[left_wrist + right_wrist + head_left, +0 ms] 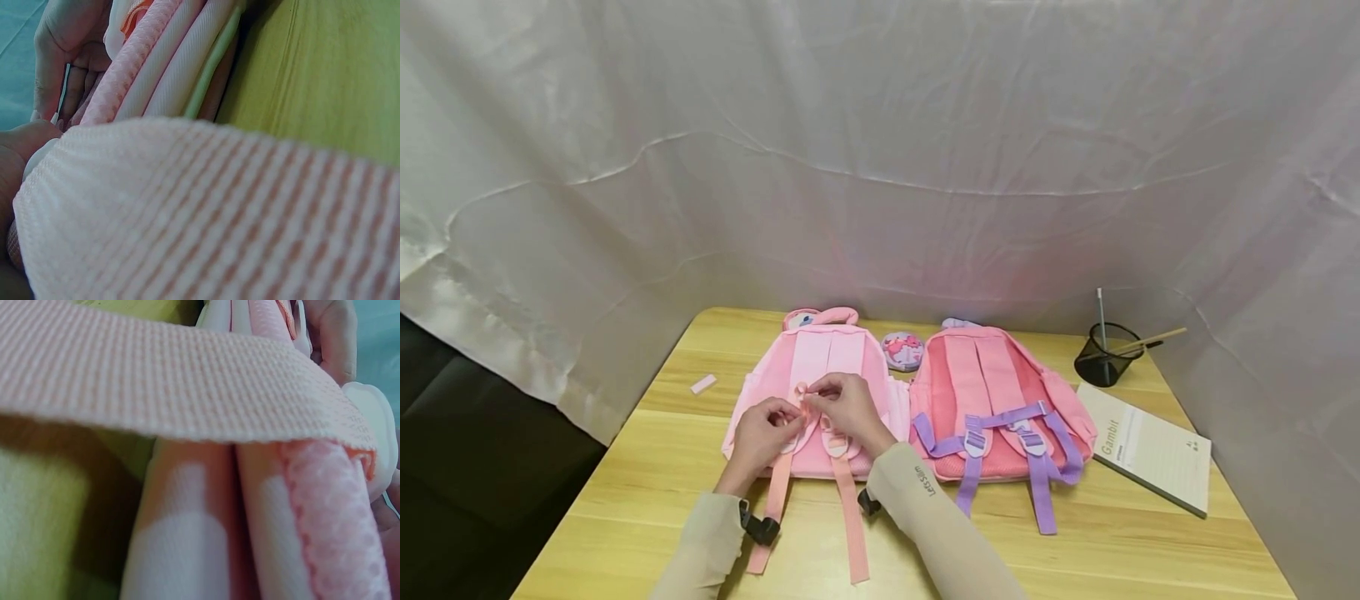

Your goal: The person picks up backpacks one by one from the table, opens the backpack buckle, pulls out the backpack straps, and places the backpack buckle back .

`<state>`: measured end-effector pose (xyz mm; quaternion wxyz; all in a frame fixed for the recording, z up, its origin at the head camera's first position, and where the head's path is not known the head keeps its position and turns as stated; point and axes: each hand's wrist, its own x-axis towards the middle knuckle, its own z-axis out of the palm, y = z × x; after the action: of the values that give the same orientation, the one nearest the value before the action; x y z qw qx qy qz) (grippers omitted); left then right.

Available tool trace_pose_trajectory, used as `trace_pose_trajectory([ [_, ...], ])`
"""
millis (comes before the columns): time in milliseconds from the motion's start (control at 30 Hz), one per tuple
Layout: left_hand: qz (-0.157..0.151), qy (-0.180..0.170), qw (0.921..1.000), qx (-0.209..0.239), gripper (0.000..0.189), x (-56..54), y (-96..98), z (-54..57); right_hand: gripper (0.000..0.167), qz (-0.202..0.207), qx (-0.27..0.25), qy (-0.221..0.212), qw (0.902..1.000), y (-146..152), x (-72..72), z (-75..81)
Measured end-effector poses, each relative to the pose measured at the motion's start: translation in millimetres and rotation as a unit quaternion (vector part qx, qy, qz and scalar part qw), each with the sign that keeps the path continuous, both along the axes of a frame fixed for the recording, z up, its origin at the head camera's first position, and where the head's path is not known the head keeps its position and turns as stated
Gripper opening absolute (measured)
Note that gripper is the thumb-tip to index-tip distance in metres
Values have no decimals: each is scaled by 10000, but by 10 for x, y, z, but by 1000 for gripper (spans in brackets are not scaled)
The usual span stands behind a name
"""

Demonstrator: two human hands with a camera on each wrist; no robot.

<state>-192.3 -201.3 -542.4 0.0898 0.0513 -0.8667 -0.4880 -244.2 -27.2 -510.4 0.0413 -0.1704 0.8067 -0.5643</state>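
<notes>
A light pink backpack [874, 358] lies on the table with its shoulder straps facing up. Over its left shoulder strap, my left hand [763, 433] and right hand [848, 407] meet, fingertips close together. Both pinch a thin peach strap [802, 389]; its exact ends are hidden by the fingers. Below, two wide peach webbing tails [852, 525] hang toward the front edge, one from a white buckle [837, 447]. In the left wrist view, a webbing tail [206, 219] fills the foreground; in the right wrist view, another webbing tail [187, 381] crosses before the bag's side.
A coral backpack [1000, 358] with purple straps [1042, 492] lies at right, a round purse [902, 351] between the bags. Farther right are a black mesh pen cup [1099, 367] with pencils and a notepad [1157, 450]. A small pink eraser-like block [703, 384] lies left.
</notes>
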Motion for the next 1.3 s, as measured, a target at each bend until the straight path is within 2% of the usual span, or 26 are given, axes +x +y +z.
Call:
trace_pose_trajectory([
  [367,108,225,9994,224,18,-17,12,-12,11,-4,53,-45,10000,-1,-3,13],
  [533,132,181,9994,260,19,-13,10,-5,10,-18,25,1,10000,-7,2,14],
  [800,163,98,9998,41,17,-9,-7,-28,10,25,-25,51,10000,-19,10,23],
  [1100,220,53,9996,-150,14,13,9,4,8,-40,-67,96,9999,-24,0,45],
  [1300,130,217,9993,269,21,31,16,-12,9,-40,56,98,9999,0,5,54],
])
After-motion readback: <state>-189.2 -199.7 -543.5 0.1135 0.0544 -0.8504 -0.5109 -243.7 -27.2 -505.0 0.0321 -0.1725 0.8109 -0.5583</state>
